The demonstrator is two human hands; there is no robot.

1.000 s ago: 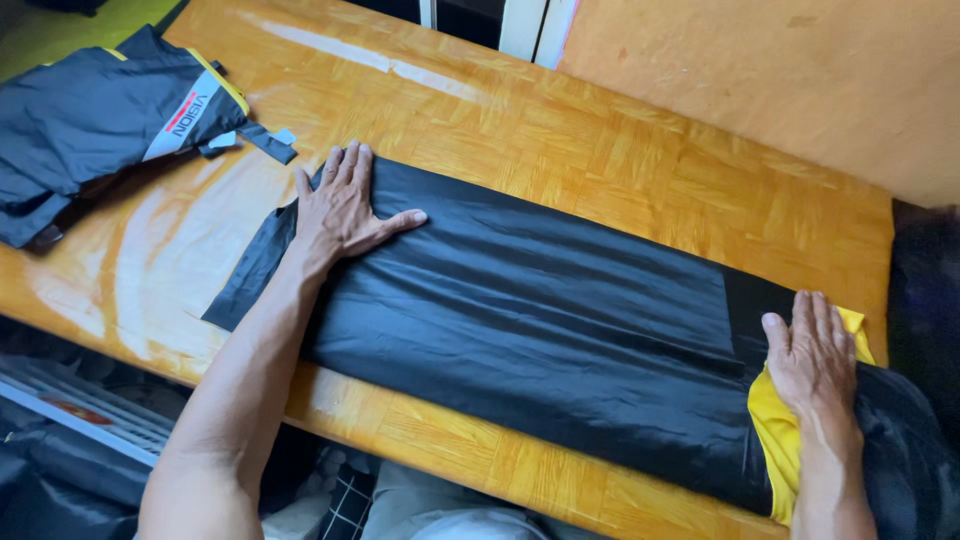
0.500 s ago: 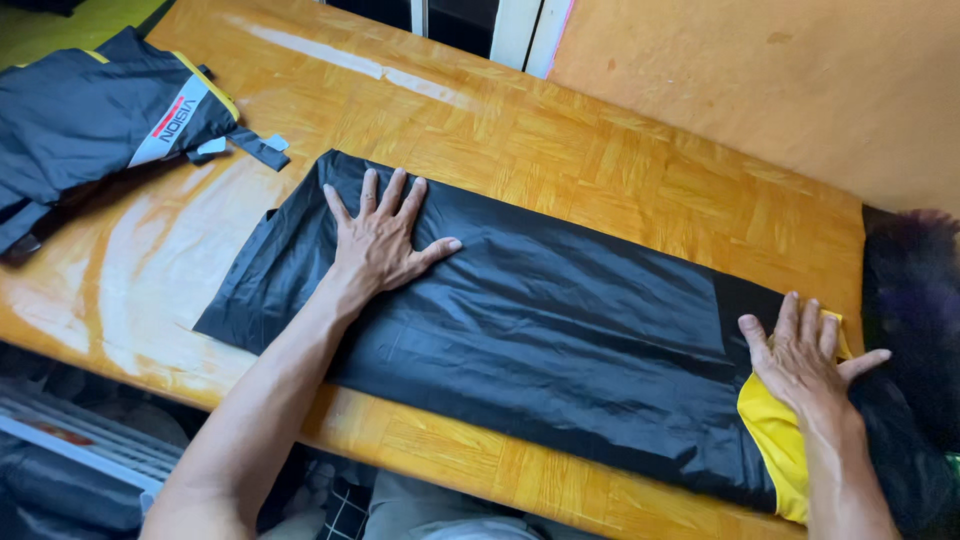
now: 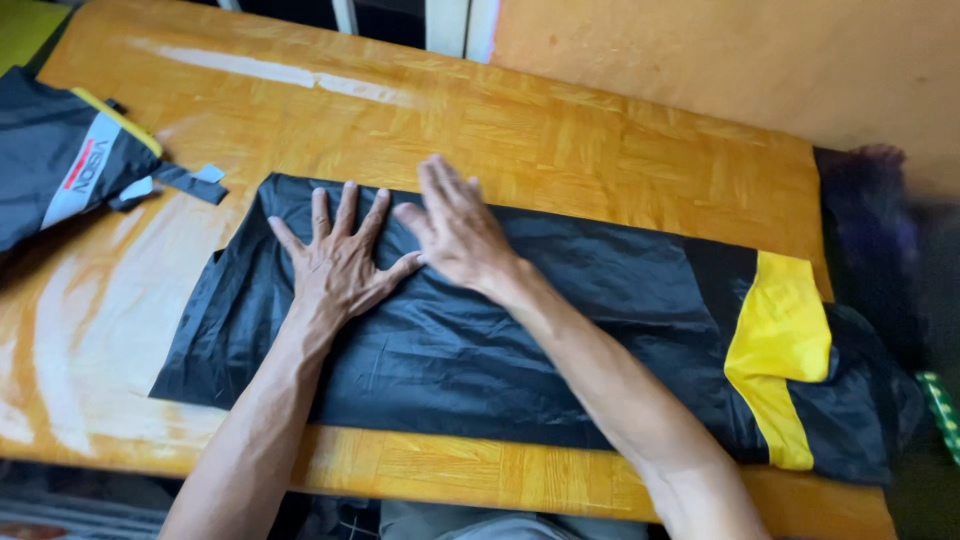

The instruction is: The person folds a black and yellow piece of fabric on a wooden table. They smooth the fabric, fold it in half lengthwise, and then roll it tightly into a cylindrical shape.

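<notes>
The black rain garment [image 3: 560,340], made of thin, creased waterproof cloth with one yellow band [image 3: 780,350] near its right end, lies folded into a long strip across the near half of a wooden table [image 3: 600,140]. Its right end hangs a little over the table's right edge.

The left hand [image 3: 340,260] lies flat on the left part of the garment, palm down, fingers spread wide and gripping nothing. The right hand [image 3: 455,230] lies just beside it, also palm down with the fingers straight and close together, pressing the cloth without grasping it; its thumb nearly meets the left hand's thumb. Both forearms reach in from the near edge of the table.

The table has an orange-brown parquet top, glossy, with pale glare streaks along the far edge and at the left. Behind it stands an orange wall [image 3: 750,60], and to the left of that a white frame [image 3: 460,25] with dark openings. A dark blurred mass [image 3: 880,240] sits past the table's right end.

Count: two hands, one folded garment under them, and a second garment [image 3: 60,170] at the far left corner, dark grey with yellow trim and a white panel, well apart from the hands.
</notes>
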